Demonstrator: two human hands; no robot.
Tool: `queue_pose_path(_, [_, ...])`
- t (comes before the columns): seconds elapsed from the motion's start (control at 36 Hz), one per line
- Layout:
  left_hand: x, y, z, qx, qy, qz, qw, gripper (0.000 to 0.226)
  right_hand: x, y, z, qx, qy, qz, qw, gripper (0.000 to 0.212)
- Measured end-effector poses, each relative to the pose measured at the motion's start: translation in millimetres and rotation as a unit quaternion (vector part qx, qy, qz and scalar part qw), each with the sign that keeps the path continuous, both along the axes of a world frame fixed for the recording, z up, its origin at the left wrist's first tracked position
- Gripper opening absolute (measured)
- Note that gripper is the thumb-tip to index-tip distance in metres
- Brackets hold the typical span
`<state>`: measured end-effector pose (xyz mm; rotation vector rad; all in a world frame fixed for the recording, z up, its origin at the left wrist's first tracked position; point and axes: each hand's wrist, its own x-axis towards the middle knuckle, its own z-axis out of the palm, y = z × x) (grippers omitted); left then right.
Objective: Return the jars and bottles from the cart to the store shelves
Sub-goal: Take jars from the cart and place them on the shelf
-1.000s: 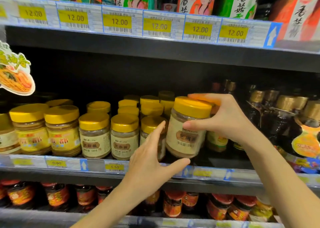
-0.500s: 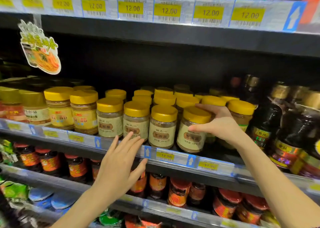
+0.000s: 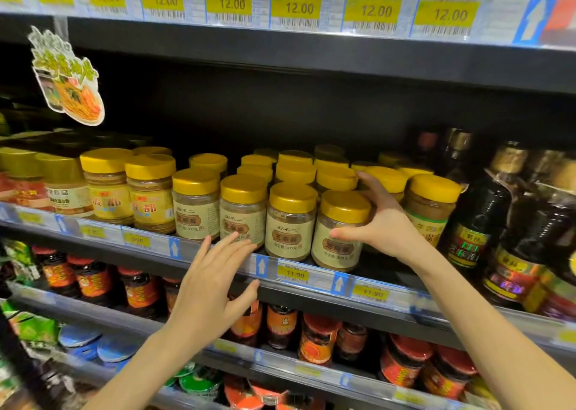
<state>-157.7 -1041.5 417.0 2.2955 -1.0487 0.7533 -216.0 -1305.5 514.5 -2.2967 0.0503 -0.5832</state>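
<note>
A yellow-lidded jar (image 3: 338, 232) with a beige label stands at the front of the middle shelf (image 3: 299, 274), at the right end of a row of like jars (image 3: 243, 210). My right hand (image 3: 381, 222) grips this jar from its right side, thumb across the label and fingers behind the lid. My left hand (image 3: 212, 281) hovers with spread fingers in front of the shelf edge, just below the row, holding nothing. The cart is out of view.
Dark sauce bottles (image 3: 486, 210) crowd the shelf right of the jar, beside a green-labelled jar (image 3: 431, 210). Fuller yellow jars (image 3: 149, 194) stand to the left. Red-lidded jars (image 3: 318, 338) fill the shelf below. A paper noodle sign (image 3: 67, 76) hangs upper left.
The jar was carried tilted in my right hand and now stands on the shelf in line with the row. My left hand dropped from the jars to the shelf edge.
</note>
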Motion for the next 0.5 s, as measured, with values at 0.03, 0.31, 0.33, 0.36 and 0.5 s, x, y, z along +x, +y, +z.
queue_pose_path(0.03, [0, -1, -1, -0.001, -0.001, 0.001, 1.000, 0.053, 0, 0, -1, 0.002, 0.000, 0.002, 1.000, 0.106])
queue_pose_path(0.31, [-2, 0, 0, 0.004, 0.006, 0.004, 1.000, 0.056, -2, 4, -1, -0.001, 0.011, -0.005, 1.000, 0.107])
queue_pose_path(0.33, [-2, 1, 1, 0.010, 0.006, 0.005, 1.000, 0.057, -4, 6, -1, -0.003, 0.010, -0.008, 1.000, 0.106])
queue_pose_path(0.36, [-2, 2, 2, 0.018, 0.006, 0.005, 1.000, 0.058, -5, 8, 0, -0.009, 0.009, -0.013, 1.000, 0.106])
queue_pose_path(0.5, [-1, 6, 12, 0.067, 0.012, -0.004, 0.998, 0.066, -11, 21, 3, -0.069, 0.005, -0.052, 0.996, 0.102])
